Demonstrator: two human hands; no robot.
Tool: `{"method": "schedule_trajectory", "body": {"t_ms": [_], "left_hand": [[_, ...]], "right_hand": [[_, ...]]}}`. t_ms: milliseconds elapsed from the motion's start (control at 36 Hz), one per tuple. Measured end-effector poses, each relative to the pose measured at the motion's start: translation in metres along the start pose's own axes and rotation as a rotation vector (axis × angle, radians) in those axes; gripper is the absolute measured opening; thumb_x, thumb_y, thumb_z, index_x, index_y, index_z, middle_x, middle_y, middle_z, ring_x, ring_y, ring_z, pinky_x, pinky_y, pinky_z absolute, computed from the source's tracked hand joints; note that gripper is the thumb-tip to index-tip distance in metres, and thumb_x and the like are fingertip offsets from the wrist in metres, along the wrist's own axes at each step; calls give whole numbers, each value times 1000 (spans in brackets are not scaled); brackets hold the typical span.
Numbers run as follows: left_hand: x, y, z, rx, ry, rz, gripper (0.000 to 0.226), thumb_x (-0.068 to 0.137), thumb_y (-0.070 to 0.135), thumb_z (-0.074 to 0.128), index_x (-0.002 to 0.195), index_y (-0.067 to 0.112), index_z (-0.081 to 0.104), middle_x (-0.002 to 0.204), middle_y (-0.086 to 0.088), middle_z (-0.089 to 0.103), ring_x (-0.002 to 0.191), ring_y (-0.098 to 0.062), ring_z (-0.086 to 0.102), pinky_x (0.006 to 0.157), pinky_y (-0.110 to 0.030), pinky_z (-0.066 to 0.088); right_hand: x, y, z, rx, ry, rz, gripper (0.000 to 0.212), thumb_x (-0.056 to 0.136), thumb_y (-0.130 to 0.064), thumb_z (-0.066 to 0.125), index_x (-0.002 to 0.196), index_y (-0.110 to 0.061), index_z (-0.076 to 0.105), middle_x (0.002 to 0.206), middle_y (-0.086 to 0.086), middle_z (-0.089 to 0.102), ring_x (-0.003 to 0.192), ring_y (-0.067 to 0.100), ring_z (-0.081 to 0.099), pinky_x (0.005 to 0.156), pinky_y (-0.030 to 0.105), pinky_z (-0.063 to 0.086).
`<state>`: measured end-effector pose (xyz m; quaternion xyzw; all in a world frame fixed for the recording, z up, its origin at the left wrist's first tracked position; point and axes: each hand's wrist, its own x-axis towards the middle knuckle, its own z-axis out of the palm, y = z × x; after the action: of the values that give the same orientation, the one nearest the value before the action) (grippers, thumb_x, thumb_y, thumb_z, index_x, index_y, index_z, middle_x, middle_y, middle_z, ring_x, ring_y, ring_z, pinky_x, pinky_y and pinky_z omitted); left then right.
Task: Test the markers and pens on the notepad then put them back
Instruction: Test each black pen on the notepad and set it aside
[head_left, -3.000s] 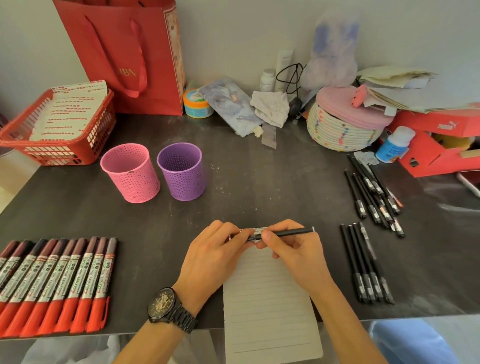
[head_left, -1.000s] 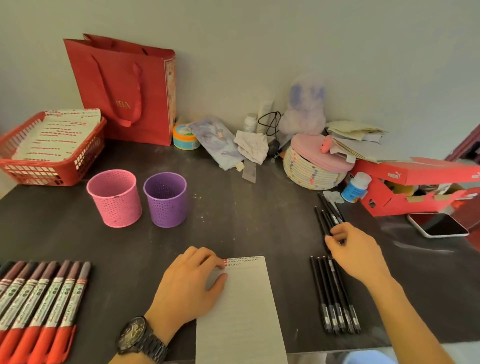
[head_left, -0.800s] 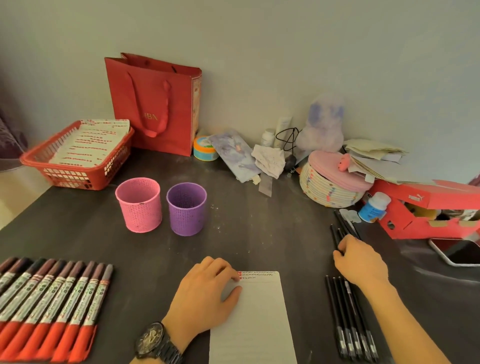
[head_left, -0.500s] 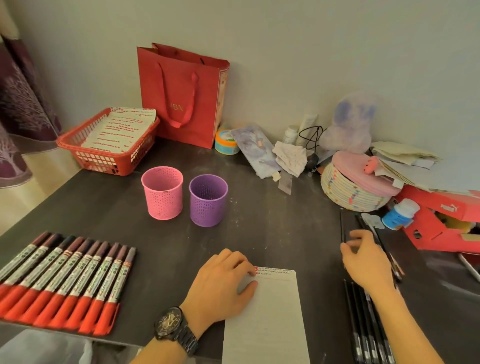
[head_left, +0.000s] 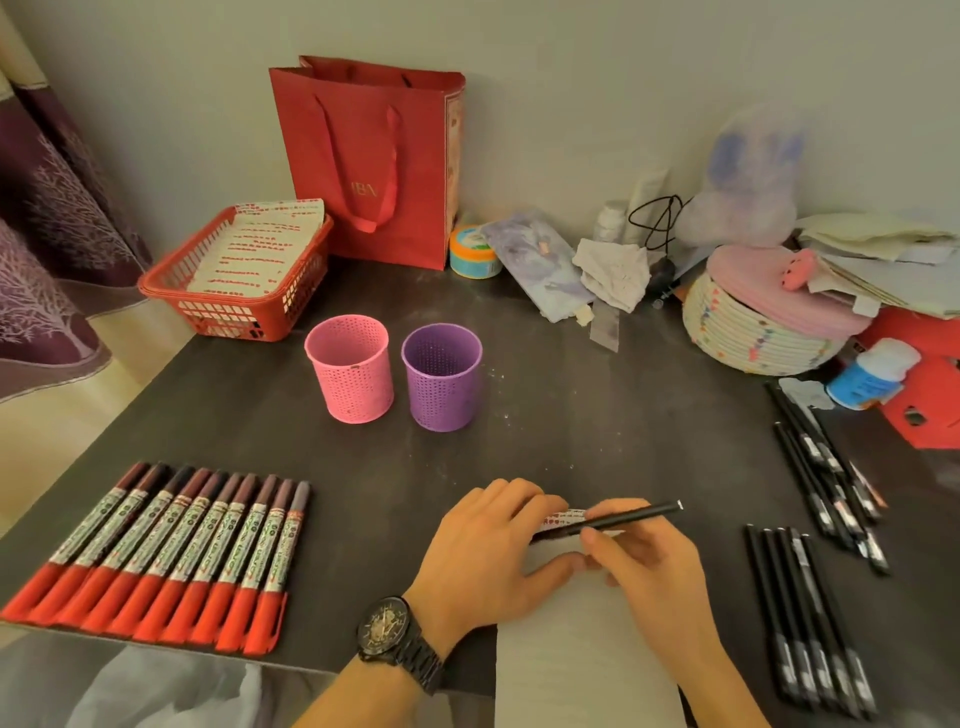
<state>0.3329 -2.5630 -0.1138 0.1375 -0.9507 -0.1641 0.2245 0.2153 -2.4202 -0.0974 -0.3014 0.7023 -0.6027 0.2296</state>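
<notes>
Dark desk (head_left: 571, 415) | left hand (head_left: 483, 551) flat on notepad (head_left: 571, 654) | right hand (head_left: 649, 566) grip clamped on black pen (head_left: 641, 514)

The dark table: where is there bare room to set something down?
The widest bare patch lies between the purple cup, the round woven basket and the loose black pens on the right. Another lies between the red markers, the pink cup and the left hand. The back edge and the right side are crowded.
</notes>
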Motion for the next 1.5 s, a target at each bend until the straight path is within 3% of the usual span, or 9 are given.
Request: {"method": "schedule_trajectory", "body": {"t_ms": [250, 361, 472, 583, 778, 889, 1083, 1306, 1500], "left_hand": [[1, -3, 7, 80, 66, 84, 31, 100, 46, 46, 93, 22, 65, 84, 8, 58, 71, -11, 48, 59, -27, 40], [1, -1, 8, 105, 86, 97, 39, 100, 46, 44, 74, 19, 55, 68, 6, 51, 60, -12, 41, 55, -25, 28], [0, -4, 7, 92, 63, 75, 55, 100, 57, 39, 63, 20, 55, 59, 7, 53, 52, -13, 42, 48, -29, 36], [2, -3, 6, 71, 86, 83, 53, 97, 64, 41, 65, 23, 53, 61, 9, 49, 55, -10, 39, 49, -27, 34], [3, -6, 9, 62, 70, -23, 37, 88, 59, 58, 76, 29, 40, 78, 17, 41, 70, -6, 35, 62, -21, 32], [2, -9, 11, 56, -1, -64, 32, 86, 61, 56, 80, 34, 40, 82, 20, 44, 75, -4, 40, 64, -18, 35], [2, -10, 12, 45, -33, -83, 32, 86, 64, 54, 80, 35, 40, 87, 21, 51, 79, -3, 44, 67, -20, 42], [3, -11, 12, 34, -50, -92, 34, 86, 64, 54, 79, 35, 38, 89, 20, 53, 81, -4, 44, 68, -21, 41], [5, -10, 11, 16, -40, -90, 37, 84, 60, 59, 77, 32, 36, 87, 18, 54, 81, -7, 47, 70, -25, 42]], "right_hand": [[-3, 1, -3, 5, -35, -70, 17, 84, -29, 69, 97, -20, 76, 87, 1, 76, 66, 15, 67, 60, 16, 50], [-2, 3, -3, 20, -79, -87, 14, 88, -27, 66, 97, -19, 74, 88, -2, 77, 68, 12, 68, 62, 14, 49], [-2, 6, -6, 40, -90, -104, 13, 91, -25, 67, 98, -17, 73, 89, 1, 76, 69, 12, 69, 63, 14, 50], [-1, 9, -9, 98, -40, -108, 11, 91, -17, 67, 98, -11, 73, 84, 7, 73, 65, 19, 67, 58, 20, 50], [10, 5, -25, 553, 213, 96, 15, 99, -17, 53, 87, -17, 62, 68, 13, 63, 46, 25, 53, 43, 28, 43], [17, 2, -30, 418, 205, 77, 16, 96, -9, 61, 82, -16, 56, 71, 16, 65, 48, 24, 57, 43, 29, 48], [39, -5, -28, 209, 157, 91, 16, 97, -14, 62, 85, -13, 72, 70, 15, 70, 57, 25, 66, 51, 31, 57], [43, 16, -14, -175, 307, -4, 40, 88, -40, 74, 59, -22, 55, 47, 1, 60, 43, 6, 56, 54, 13, 47], [45, 23, -13, -280, 269, -34, 33, 89, -29, 74, 61, -21, 59, 47, -7, 62, 47, 0, 59, 57, 5, 44]]}}
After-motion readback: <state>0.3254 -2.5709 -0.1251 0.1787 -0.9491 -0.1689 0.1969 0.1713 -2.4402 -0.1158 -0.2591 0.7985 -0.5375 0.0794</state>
